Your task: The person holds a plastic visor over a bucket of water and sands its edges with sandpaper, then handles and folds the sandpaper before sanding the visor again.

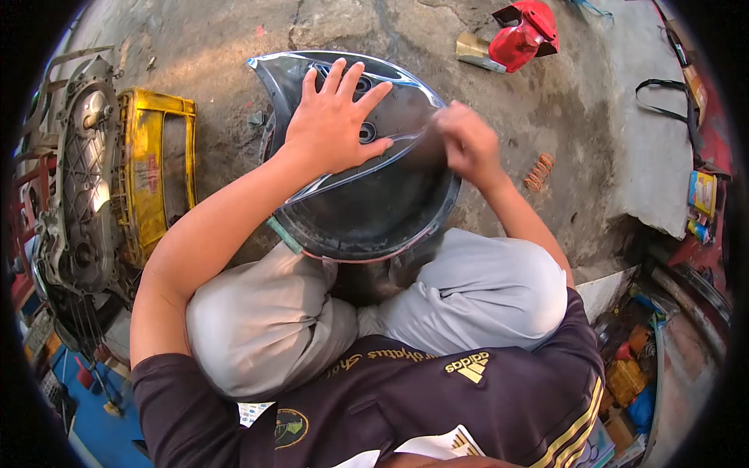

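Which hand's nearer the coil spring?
Right: the right hand is by the dark panel, left of the coil spring in view; the left hand is farther left, spread on the panel.

The dark, pointed panel (pixel 404 111) looks like smooth plastic; the round black base (pixel 370 222), scuffed; the curved red shell (pixel 524 43), glossy plastic; the grey concrete floor (pixel 421 35), rough.

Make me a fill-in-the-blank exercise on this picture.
The ____ hand lies spread on the dark panel.
The crate beside the metal casing is coloured ____.
In view, the coil spring lies to the panel's ____.
The glossy part at top right is coloured mostly ____.
Missing words: left; yellow; right; red.
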A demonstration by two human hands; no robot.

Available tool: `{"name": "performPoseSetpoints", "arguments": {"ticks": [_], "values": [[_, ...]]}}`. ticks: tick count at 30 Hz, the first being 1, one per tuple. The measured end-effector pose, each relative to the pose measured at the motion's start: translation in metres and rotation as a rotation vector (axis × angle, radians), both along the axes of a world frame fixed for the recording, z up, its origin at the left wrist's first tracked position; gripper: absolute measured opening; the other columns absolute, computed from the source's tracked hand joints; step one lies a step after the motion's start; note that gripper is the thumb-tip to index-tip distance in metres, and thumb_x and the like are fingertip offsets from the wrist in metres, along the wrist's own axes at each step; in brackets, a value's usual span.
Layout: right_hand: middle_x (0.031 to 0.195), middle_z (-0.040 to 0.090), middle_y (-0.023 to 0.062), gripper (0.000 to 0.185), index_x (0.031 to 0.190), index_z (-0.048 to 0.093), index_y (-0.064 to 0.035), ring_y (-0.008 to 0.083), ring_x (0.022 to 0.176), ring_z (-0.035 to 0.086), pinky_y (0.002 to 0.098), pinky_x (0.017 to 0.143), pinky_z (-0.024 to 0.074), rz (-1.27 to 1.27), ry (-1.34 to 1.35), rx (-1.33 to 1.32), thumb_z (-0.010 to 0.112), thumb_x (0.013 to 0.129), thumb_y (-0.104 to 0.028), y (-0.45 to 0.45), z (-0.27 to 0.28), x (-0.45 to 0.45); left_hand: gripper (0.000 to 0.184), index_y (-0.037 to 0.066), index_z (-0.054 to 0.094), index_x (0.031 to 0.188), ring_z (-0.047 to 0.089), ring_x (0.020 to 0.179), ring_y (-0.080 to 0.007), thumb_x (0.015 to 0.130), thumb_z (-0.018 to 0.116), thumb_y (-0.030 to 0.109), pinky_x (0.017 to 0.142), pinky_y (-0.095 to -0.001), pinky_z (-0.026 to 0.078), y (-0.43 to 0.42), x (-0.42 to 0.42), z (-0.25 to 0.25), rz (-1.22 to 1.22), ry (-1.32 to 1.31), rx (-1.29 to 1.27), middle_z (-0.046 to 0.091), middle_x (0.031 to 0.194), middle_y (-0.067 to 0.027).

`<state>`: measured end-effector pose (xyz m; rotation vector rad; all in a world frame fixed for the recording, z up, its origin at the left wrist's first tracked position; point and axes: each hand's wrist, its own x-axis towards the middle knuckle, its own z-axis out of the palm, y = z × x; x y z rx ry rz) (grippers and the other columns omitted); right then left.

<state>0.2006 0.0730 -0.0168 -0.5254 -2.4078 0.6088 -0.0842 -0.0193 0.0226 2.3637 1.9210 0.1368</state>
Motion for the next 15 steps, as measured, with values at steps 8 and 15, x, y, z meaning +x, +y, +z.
{"name": "performPoseSetpoints", "arguments": {"ticks": [8, 15], "values": [[0.115, 0.078, 0.0147, 0.033, 0.11, 0.069, -0.0045, 0.0379, 0.114, 0.076, 0.0535, 0.113, 0.0571, -0.031, 0.064, -0.074, 0.074, 0.083, 0.014, -0.006, -0.005, 0.001, 0.088, 0.026, 0.049, 0.165, 0.037, 0.16, -0.044, 0.093, 0.073, 0.07, 0.127, -0.0693, 0.029, -0.003, 0.001, 0.001, 0.008, -0.002, -0.005, 0.044, 0.169, -0.0203], [0.118, 0.078, 0.0125, 0.031, 0.108, 0.068, -0.0036, 0.0382, 0.12, 0.074, 0.0508, 0.113, 0.0578, -0.038, 0.058, -0.072, 0.076, 0.082, 0.011, -0.006, -0.005, 0.0, 0.087, 0.026, 0.05, 0.165, 0.037, 0.16, -0.0444, 0.093, 0.073, 0.068, 0.127, -0.0692, 0.028, -0.001, 0.001, 0.002, 0.004, -0.007, -0.01, 0.044, 0.17, -0.0204]]}}
